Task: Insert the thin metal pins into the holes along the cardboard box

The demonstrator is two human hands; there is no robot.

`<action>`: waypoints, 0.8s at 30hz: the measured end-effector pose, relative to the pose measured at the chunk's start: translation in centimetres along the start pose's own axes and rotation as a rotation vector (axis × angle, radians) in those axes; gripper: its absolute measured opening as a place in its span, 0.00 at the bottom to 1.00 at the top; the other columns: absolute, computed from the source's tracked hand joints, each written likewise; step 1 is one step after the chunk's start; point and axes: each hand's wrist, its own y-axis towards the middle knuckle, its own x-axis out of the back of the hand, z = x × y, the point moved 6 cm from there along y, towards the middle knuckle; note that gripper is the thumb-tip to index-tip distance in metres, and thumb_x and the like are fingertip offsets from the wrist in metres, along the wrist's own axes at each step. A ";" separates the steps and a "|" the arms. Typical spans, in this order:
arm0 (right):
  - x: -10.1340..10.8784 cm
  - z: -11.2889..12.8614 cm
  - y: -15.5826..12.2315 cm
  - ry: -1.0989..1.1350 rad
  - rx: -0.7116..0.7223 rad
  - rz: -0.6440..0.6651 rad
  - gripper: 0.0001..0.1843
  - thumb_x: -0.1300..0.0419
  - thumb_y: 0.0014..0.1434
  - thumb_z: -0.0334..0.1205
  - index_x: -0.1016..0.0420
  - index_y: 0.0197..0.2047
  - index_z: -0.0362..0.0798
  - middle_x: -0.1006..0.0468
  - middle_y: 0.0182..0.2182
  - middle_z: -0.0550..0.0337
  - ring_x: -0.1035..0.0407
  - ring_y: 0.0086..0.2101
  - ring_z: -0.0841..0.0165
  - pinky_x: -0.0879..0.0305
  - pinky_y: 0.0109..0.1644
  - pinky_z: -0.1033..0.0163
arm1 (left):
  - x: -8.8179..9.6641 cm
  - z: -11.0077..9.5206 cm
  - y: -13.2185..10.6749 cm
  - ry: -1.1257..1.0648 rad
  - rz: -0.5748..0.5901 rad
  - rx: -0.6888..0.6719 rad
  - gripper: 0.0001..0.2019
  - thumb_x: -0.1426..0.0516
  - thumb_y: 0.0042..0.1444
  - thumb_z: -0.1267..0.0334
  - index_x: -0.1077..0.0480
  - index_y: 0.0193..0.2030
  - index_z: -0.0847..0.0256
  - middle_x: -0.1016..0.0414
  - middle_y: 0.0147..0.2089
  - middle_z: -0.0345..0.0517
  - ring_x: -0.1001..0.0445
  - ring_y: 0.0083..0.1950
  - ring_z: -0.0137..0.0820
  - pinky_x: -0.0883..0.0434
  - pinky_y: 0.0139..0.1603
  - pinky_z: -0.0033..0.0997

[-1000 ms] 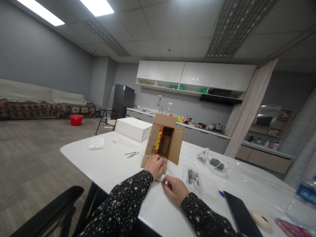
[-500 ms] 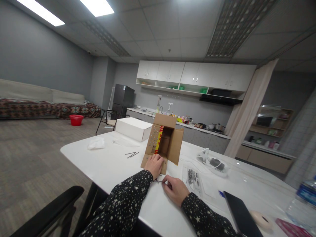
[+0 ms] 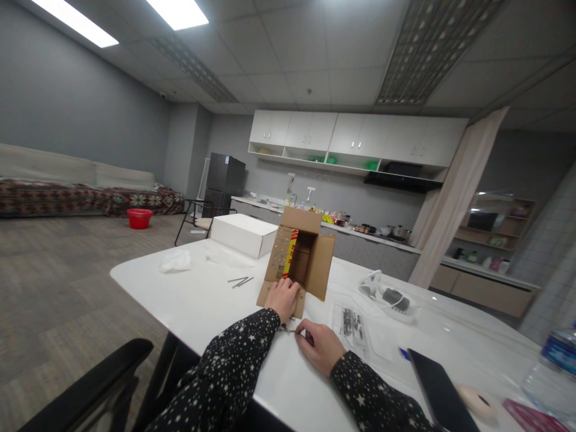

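Resting the left hand [image 3: 283, 299] on the front flap [image 3: 266, 294] of the open cardboard box [image 3: 307, 259], just below frame centre, with fingers bent. Leaning the right hand [image 3: 321, 347] on the table [image 3: 202, 300] at lower centre, with thumb and forefinger beside a small thin piece [image 3: 288, 327]. Cannot tell, for either hand, whether clamped on anything.

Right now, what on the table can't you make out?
All in head view:
Small piece: shape, partly hidden by the left hand.
Right hand: whether it grips the piece, too small.
Carton: far inside, lost in shadow.
Packet: contents too small, blurred.
Bottle: cut off by right edge.
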 end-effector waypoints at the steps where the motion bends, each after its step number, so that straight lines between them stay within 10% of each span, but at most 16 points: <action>1: 0.0 0.1 0.0 0.001 -0.001 0.001 0.09 0.48 0.58 0.38 0.28 0.36 0.49 0.30 0.20 0.65 0.39 0.23 0.72 0.48 0.30 0.70 | 0.2 -0.1 0.1 0.016 -0.001 -0.006 0.11 0.52 0.58 0.70 0.35 0.47 0.59 0.33 0.46 0.50 0.37 0.50 0.39 0.40 0.49 0.40; 24: -0.3 0.2 0.2 -0.007 0.002 0.007 0.09 0.49 0.57 0.37 0.28 0.37 0.49 0.29 0.20 0.65 0.38 0.23 0.72 0.47 0.31 0.69 | 0.4 -1.0 0.6 0.072 -0.037 -0.017 0.09 0.50 0.58 0.69 0.35 0.45 0.62 0.33 0.45 0.53 0.34 0.47 0.40 0.40 0.48 0.40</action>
